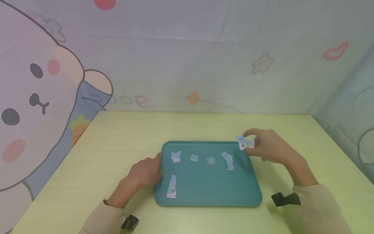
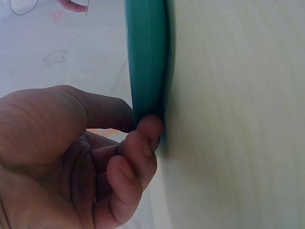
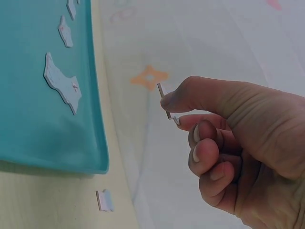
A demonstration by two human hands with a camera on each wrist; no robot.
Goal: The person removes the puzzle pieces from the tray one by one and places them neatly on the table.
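In the head view my left hand (image 1: 147, 171) holds the left rim of a teal tray (image 1: 201, 191). Its thumb and curled fingers (image 2: 150, 126) pinch the tray edge in the left wrist view. Over the tray's far right corner, my right hand (image 1: 271, 146) pinches a small light-blue and white puzzle piece (image 1: 241, 142) between thumb and index finger. In the right wrist view that piece (image 3: 164, 98) appears nearly edge-on, raised in the fingertips. Another small puzzle piece (image 3: 104, 200) lies on the table just off the tray's corner, partly hidden by the right hand in the head view.
Several pale-blue puzzle pieces lie on the tray: a long one (image 1: 171, 187) at near left, and a row along the back ending in a joined-looking strip (image 1: 229, 161). The pale yellow table (image 1: 122, 136) meets a printed cloth backdrop (image 1: 175, 65) behind.
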